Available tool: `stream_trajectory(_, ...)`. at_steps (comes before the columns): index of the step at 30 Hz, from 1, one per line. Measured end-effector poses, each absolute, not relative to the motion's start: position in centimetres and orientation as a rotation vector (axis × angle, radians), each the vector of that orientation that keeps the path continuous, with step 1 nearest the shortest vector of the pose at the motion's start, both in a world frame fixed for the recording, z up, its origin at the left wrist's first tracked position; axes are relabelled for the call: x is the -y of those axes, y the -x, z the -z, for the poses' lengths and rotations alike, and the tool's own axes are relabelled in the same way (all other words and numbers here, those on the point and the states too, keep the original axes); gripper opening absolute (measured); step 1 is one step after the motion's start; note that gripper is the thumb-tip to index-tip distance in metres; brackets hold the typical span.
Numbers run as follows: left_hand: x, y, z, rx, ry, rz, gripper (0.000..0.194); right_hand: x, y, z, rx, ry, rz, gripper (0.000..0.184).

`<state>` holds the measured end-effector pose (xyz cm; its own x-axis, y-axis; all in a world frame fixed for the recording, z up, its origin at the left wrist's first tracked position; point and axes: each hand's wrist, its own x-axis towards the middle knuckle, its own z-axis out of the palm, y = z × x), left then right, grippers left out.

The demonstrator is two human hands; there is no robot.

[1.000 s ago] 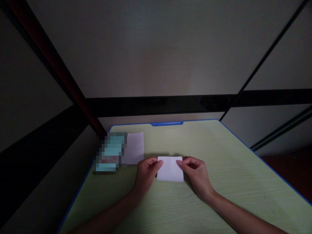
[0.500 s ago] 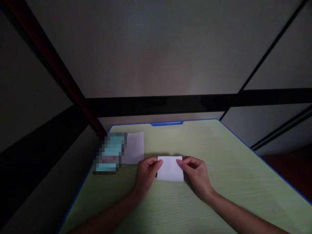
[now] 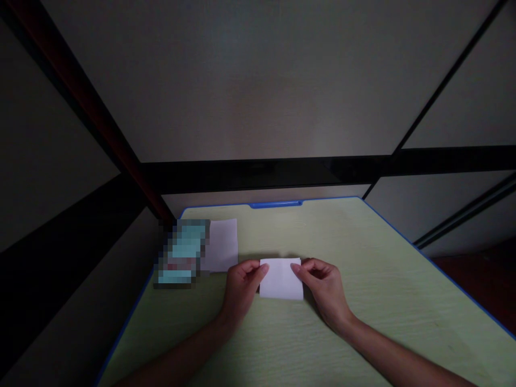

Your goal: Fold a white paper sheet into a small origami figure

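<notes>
A small white piece of paper (image 3: pixel 281 282) is held between my two hands, just over the table's surface. My left hand (image 3: pixel 242 287) pinches its upper left corner, thumb on the front face and fingers behind. At the upper right corner, my right hand (image 3: pixel 325 287) grips it the same way. The paper looks like a rectangle wider than tall; whether it is folded I cannot tell. Another white sheet of paper (image 3: pixel 224 245) lies flat to the left, beyond my left hand.
Left of the flat sheet lies a pixelated rectangular item (image 3: pixel 184 251) with a light blue face. The pale wood-grain table (image 3: pixel 371 279) has a blue edge and a blue handle piece (image 3: pixel 276 204) at its far side. Panelled walls (image 3: pixel 262 86) stand behind it.
</notes>
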<state>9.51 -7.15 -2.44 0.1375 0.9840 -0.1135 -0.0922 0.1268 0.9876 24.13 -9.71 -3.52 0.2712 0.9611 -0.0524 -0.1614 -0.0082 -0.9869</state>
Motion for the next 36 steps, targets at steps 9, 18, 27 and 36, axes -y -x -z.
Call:
stream_trajectory(9, 7.13, -9.40, 2.83, -1.099, -1.139, -1.075, 0.020, 9.67, -24.10, 3.26, 0.861, 1.201, -1.080, 0.022)
stream_trajectory(18, 7.02, -9.43, 3.30, -1.121, -1.175, -1.080, 0.021, 9.46, -24.01, 3.42, 0.862, 1.204, -1.032, 0.026)
stream_trajectory(27, 7.15, -9.52, 2.90, -1.131, -1.181, -1.087, 0.020, 9.49, -24.16, 3.67, 0.903, 1.223, -0.995, 0.026)
stream_trajectory(36, 7.15, -9.40, 3.01, -1.144, -1.204, -1.081, 0.019, 9.49, -24.09, 3.49, 0.904, 1.223, -0.976, 0.025)
